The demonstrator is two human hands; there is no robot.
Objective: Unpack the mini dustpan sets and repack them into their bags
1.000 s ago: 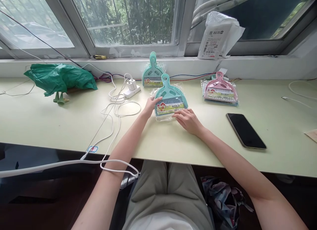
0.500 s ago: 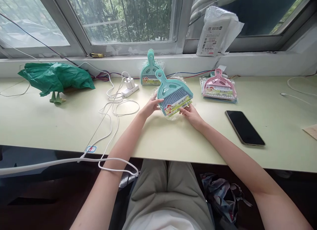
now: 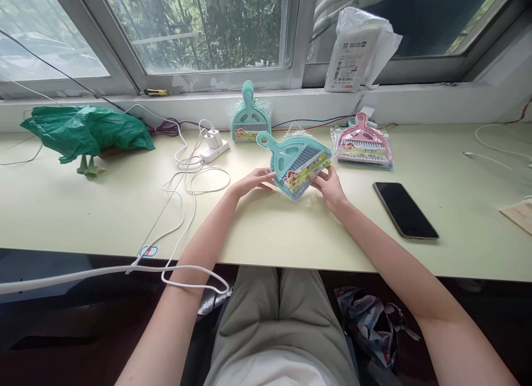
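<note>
A mint-green dustpan set (image 3: 291,161) in clear wrapping, with a grey-bristled brush and a printed label, is tilted above the table, its handle toward the upper left. My right hand (image 3: 331,190) grips its lower right corner, thumb over the label. At the pan's left edge is my left hand (image 3: 254,182), fingers stretched out and fairly straight; some fingertips pass close beside or under the edge. Behind stands a stack of mint-green dustpan sets (image 3: 250,116) against the wall. Pink dustpan sets (image 3: 363,142) in wrapping lie back right.
A black phone (image 3: 405,210) lies right of my right forearm. White cables (image 3: 193,181) and a power strip (image 3: 215,151) are on the left, one cable crossing my left forearm. A green plastic bag (image 3: 89,132) sits far left. A wrapped package (image 3: 349,56) stands on the sill.
The dustpan set has turned, its handle swinging left and its label tilting more steeply. My left thumb has come off the pan's front; my right hand has moved slightly up and right.
</note>
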